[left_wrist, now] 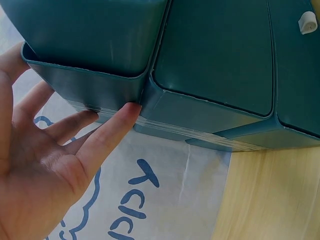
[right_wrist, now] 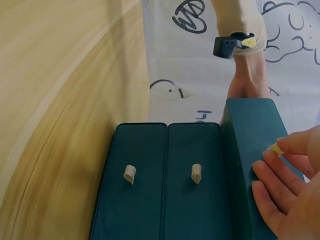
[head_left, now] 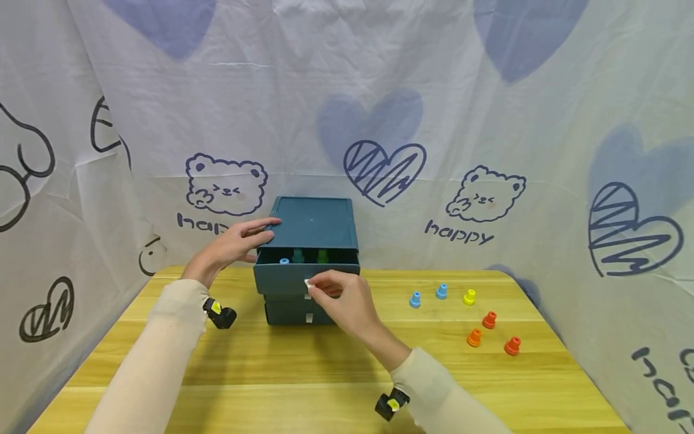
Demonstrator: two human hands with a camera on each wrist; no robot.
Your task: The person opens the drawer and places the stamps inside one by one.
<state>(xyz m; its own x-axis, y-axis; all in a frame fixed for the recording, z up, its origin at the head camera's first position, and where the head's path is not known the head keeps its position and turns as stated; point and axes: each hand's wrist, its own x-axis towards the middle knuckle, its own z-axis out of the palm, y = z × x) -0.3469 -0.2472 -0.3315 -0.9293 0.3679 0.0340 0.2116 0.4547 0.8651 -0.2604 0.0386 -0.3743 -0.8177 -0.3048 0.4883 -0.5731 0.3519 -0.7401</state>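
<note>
Fingers of the right hand (head_left: 347, 301) pinch the small white tab handle (head_left: 307, 283) on the top drawer (head_left: 303, 274) of the dark teal plastic drawer cabinet (head_left: 311, 226), which stands on the wooden yellow table (head_left: 303, 374) near its back edge. This drawer is pulled out a little, and inside it small cone-shaped plastic pieces show, one blue (head_left: 284, 261) and two green (head_left: 322, 256). The left hand (head_left: 238, 244) lies with straight fingers against the upper left side of the cabinet; I judge it steadies the light box so it does not slide when the drawer moves. The two lower drawers (right_wrist: 167, 180) are closed, each with its own white tab. To the right on the table stand loose pieces, well apart from the cabinet: blue ones (head_left: 415, 299), a yellow one (head_left: 469, 296) and orange ones (head_left: 490, 320).
</note>
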